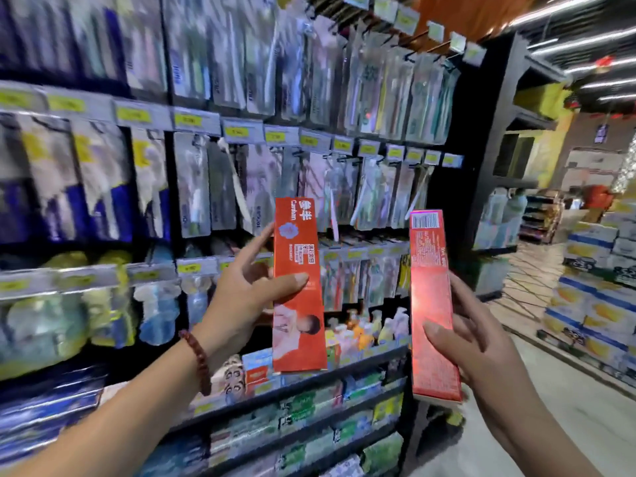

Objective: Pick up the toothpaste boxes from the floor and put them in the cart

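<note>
Toothpaste boxes in hand, cart unseen

Long red-orange cardboard toothpaste box (298, 287) upright, pinched by left hand (247, 294); second red box (434, 304) gripped by right hand (481, 342). Both are off the floor, before blurred toothbrush shelving (241, 139), likely ready for carrying.

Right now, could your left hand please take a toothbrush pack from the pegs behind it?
Probably not: the left hand already grips a red box, and that box stands between it and the packs.

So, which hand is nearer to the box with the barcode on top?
Right. The right hand grips the barcode box itself. The left hand is off to its left, holding the other red box.
</note>
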`<state>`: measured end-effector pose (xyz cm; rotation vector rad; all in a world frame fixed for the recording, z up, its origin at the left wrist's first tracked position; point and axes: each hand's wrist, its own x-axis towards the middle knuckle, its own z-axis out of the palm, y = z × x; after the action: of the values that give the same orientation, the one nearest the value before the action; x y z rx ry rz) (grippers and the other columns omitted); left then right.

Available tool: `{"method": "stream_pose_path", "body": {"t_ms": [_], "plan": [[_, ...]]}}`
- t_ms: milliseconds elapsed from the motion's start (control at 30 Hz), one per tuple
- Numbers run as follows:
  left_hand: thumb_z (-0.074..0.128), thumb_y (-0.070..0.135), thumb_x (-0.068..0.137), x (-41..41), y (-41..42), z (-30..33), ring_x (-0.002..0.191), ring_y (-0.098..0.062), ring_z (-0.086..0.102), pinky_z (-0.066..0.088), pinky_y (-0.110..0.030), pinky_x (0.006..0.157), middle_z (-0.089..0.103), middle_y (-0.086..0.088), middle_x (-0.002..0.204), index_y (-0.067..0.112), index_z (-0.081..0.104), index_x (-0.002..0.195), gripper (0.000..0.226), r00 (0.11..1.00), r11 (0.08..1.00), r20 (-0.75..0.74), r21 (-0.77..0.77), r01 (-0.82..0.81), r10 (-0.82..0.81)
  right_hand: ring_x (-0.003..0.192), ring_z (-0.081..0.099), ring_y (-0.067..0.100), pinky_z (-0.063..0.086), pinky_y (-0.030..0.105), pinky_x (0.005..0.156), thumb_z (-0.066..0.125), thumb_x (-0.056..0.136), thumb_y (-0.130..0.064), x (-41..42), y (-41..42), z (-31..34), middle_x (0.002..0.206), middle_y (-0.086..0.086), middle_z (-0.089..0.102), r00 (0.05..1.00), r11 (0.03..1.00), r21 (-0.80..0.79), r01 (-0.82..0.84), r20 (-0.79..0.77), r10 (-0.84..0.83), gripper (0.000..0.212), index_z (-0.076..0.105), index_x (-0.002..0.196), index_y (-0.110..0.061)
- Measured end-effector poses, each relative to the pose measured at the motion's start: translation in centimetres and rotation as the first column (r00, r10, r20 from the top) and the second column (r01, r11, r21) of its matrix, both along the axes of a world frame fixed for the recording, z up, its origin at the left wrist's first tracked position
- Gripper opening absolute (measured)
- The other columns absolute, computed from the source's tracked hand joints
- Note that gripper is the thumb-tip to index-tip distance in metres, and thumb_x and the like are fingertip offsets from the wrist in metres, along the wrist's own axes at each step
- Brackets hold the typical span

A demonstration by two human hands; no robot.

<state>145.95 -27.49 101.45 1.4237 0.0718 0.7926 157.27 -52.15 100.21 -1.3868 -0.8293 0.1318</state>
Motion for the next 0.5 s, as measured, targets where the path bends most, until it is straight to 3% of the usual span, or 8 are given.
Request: {"method": "stream_pose_path", "body": {"t_ms": [133,267,367,433,500], "plan": [[0.082,0.008,0.057,-5.4,0.6,-0.7,0.079,-0.028,0.063,0.054,-0.028,0.056,0.063,-0.025,0.105,0.043,0.049,0.129,0.086,0.98,0.979,-0.026,-0.042,-0.197,0.196,0.124,0.053,0.023,0.043,0.054,0.1,0.082,0.038,-0.069,-0.1,3.9,-0.9,0.136,-0.005,0.054,0.98,0.982,-0.003,-0.188,-0.063,0.187,0.094,0.044,0.124,-0.063],[0.08,0.009,0.062,-11.7,1.9,-1.2,0.078,-0.026,0.064,0.052,-0.029,0.059,0.063,-0.028,0.106,0.038,0.044,0.136,0.088,0.929,0.928,-0.048,-0.052,-0.369,0.366,0.131,0.045,0.022,0.036,0.055,0.106,0.085,0.033,-0.068,-2.9,10.5,-2.7,0.14,-0.006,0.051,0.907,0.917,0.047,-0.395,-0.138,0.398,0.101,0.047,0.126,-0.057],[0.081,0.005,0.061,-17.7,3.3,-1.3,0.075,-0.022,0.063,0.052,-0.026,0.055,0.07,-0.017,0.097,0.041,0.05,0.128,0.083,0.85,0.85,-0.037,-0.011,-0.526,0.526,0.136,0.038,0.025,0.029,0.058,0.109,0.084,0.04,-0.068,-6.9,15.5,-3.4,0.144,-0.004,0.046,0.831,0.841,0.045,-0.54,-0.131,0.541,0.102,0.042,0.131,-0.056],[0.078,-0.002,0.066,-22.5,4.0,-1.2,0.064,-0.015,0.063,0.048,-0.02,0.046,0.071,-0.007,0.083,0.04,0.051,0.126,0.077,0.777,0.777,-0.03,0.001,-0.629,0.629,0.131,0.045,0.025,0.035,0.057,0.105,0.085,0.04,-0.066,-10.8,18.6,-3.4,0.141,-0.002,0.05,0.769,0.778,0.045,-0.626,-0.128,0.626,0.102,0.043,0.132,-0.054],[0.075,-0.001,0.069,-27.8,4.7,-1.3,0.059,-0.013,0.062,0.045,-0.017,0.044,0.067,-0.01,0.08,0.035,0.048,0.132,0.077,0.689,0.69,-0.052,0.008,-0.724,0.723,0.119,0.056,0.017,0.046,0.047,0.099,0.086,0.035,-0.064,-15.3,21.5,-3.1,0.13,-0.004,0.06,0.709,0.716,0.041,-0.696,-0.112,0.696,0.103,0.049,0.13,-0.047]]}}
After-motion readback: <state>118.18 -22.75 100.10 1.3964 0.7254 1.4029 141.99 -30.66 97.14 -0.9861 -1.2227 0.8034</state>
